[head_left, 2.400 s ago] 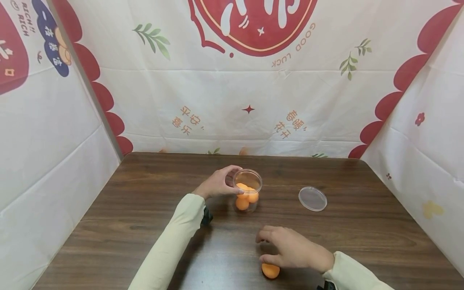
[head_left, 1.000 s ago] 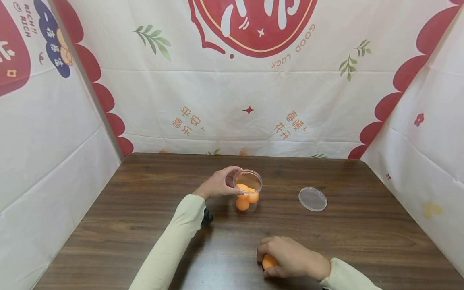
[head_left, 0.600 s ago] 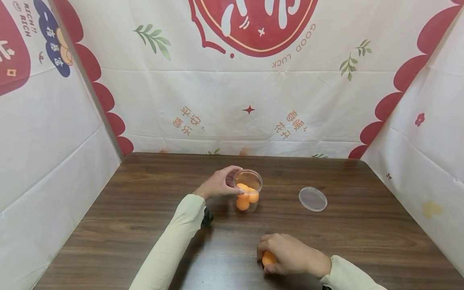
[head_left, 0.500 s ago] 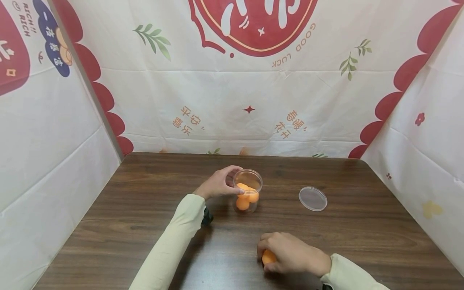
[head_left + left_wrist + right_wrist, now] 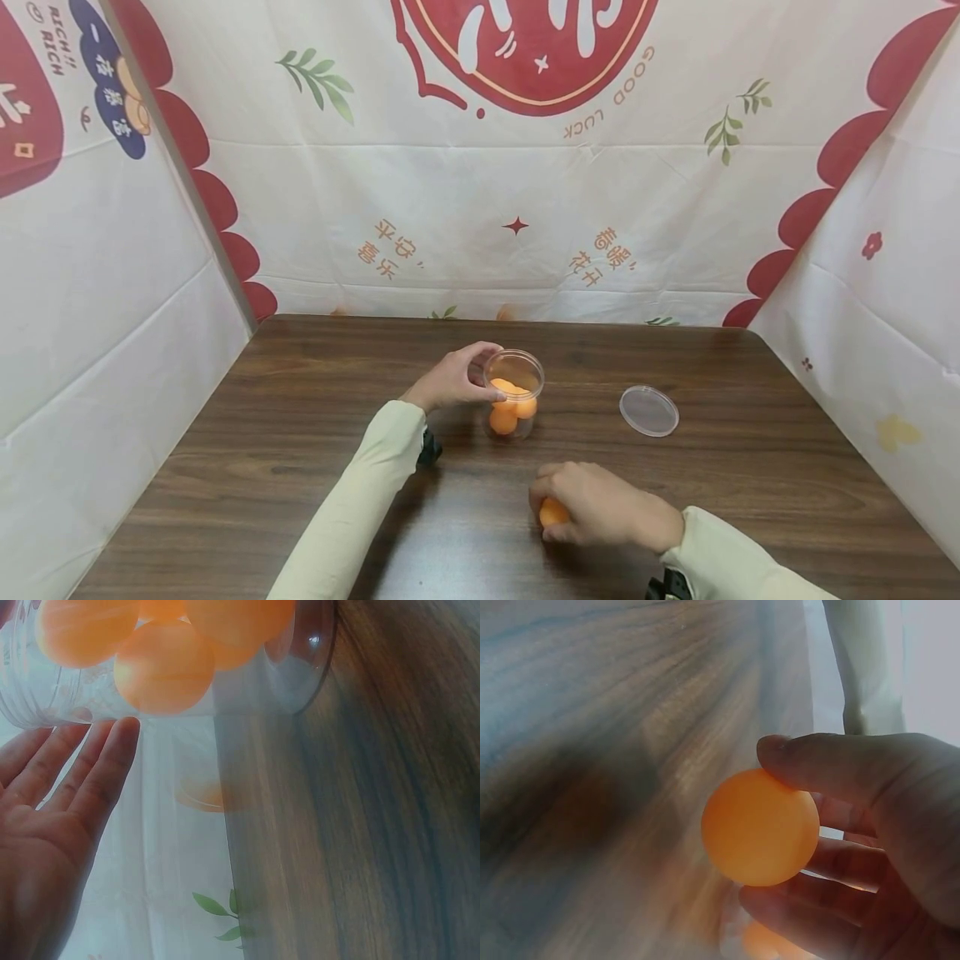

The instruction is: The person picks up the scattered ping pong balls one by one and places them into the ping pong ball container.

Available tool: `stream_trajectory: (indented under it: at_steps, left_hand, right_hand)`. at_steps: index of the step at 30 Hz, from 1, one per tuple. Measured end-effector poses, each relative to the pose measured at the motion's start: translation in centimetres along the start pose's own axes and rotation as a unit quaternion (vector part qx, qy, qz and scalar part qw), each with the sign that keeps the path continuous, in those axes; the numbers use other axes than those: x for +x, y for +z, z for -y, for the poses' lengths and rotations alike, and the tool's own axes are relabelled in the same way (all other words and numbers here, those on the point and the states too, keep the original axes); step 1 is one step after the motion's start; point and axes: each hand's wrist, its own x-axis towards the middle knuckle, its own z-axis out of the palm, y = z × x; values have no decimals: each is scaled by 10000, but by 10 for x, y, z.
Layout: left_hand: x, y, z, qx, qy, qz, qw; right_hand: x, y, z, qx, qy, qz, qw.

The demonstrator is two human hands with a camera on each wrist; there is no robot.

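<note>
A clear round plastic jar stands on the table, holding several orange ping-pong balls. My left hand grips it near the rim, thumb in front and fingers behind. Seen from the left wrist, the fingers lie fairly straight against the jar's wall. Nearer to me, my right hand pinches another orange ping-pong ball between thumb and fingers. In the right wrist view this ball appears off the table, with the jar partly hidden behind the fingers.
A clear round lid lies flat on the wooden table, right of the jar. White printed cloth hangs along the back and both sides. Dark wrist cameras sit at the sleeve cuffs.
My right hand has come down over the loose ping-pong ball, taken hold of it, and moved it slightly forward toward the jar. My left hand and the jar have stayed in place.
</note>
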Motion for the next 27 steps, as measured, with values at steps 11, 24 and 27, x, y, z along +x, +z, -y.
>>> stream_trajectory:
  at_steps: [11, 24, 27]
  left_hand:
    - [0, -1, 1, 35, -64, 17, 10000]
    - [1, -1, 1, 36, -11, 47, 10000]
    - [1, -1, 1, 34, 25, 57, 10000]
  right_hand:
    - [9, -15, -12, 152, 206, -156, 9995]
    - [23, -34, -24, 0, 108, -327, 9994]
    - [25, -37, -27, -5, 87, -369, 9993]
